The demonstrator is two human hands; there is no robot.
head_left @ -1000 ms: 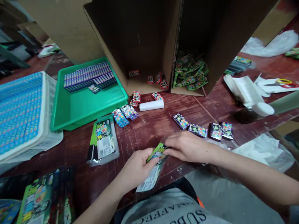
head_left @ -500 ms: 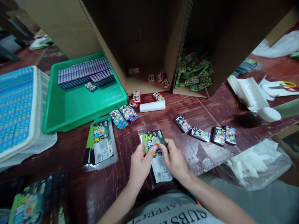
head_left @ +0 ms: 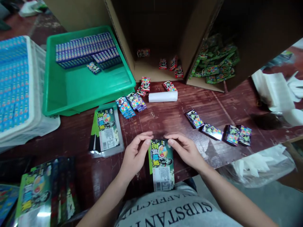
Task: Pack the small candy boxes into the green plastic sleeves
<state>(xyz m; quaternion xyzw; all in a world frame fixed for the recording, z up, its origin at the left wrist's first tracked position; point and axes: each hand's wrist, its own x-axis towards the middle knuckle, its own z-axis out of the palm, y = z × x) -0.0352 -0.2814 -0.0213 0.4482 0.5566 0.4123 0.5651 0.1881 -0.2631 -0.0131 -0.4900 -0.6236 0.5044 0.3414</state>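
A flat printed candy bag (head_left: 163,164), green and black with a barcode panel, lies upright in front of my body, its lower edge close to my shirt. My left hand (head_left: 137,153) pinches its top left corner, thumb in front and fingers behind. At the top right corner my right hand (head_left: 186,149) does the same. Both sets of fingers partly hide the bag's top edge. To the left lies a small stack of similar bags (head_left: 107,129) with clear plastic margins. Small blue packets (head_left: 125,107) and purple packets (head_left: 136,101) lie beyond my left hand.
A green tray (head_left: 75,97) of purple packets and a white crate (head_left: 44,104) of blue ones stand left. Cardboard boxes (head_left: 146,71) hold red and green packets. A white roll (head_left: 163,96), several dark packets (head_left: 211,130) and white gloves (head_left: 258,162) are around the table.
My hands have spread from the bag's middle to its top corners. The clear strip above the print no longer shows. The camera view has shifted.
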